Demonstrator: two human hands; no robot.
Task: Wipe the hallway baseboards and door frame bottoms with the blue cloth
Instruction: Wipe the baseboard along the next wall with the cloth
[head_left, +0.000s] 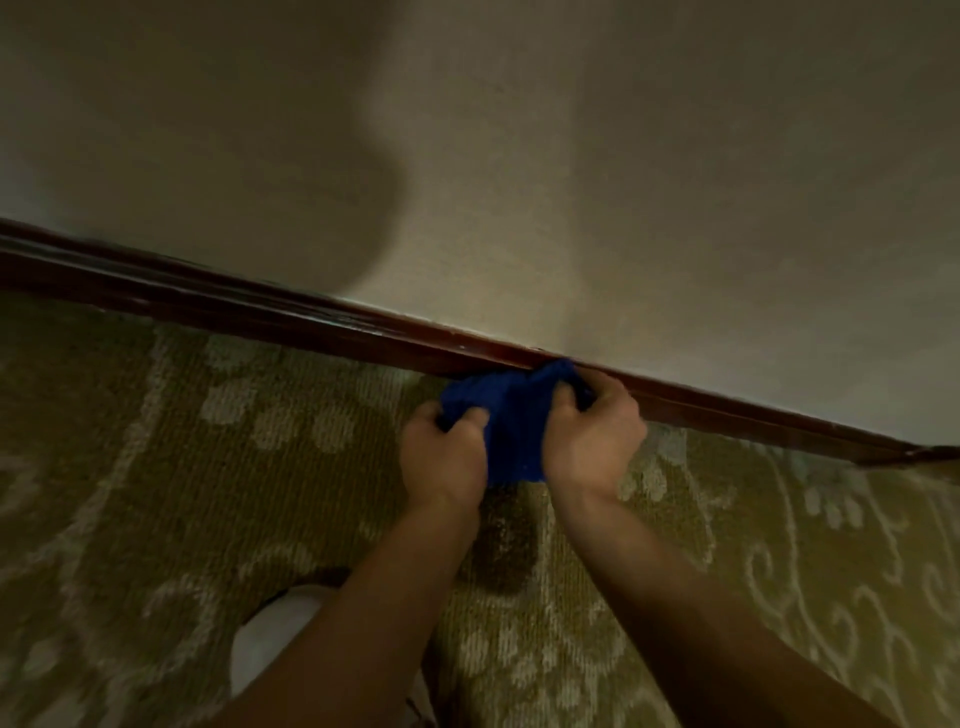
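The blue cloth is bunched between both my hands, just in front of the dark brown wooden baseboard. My left hand grips the cloth's left edge with curled fingers. My right hand holds its right side, close to the baseboard. The cloth's top edge touches or nearly touches the baseboard. The baseboard runs diagonally from the upper left down to the lower right along the foot of a beige wall.
Olive-green carpet with a pale floral pattern covers the floor. A white shoe or knee shows at the bottom by my left forearm. At the far right the baseboard meets a corner.
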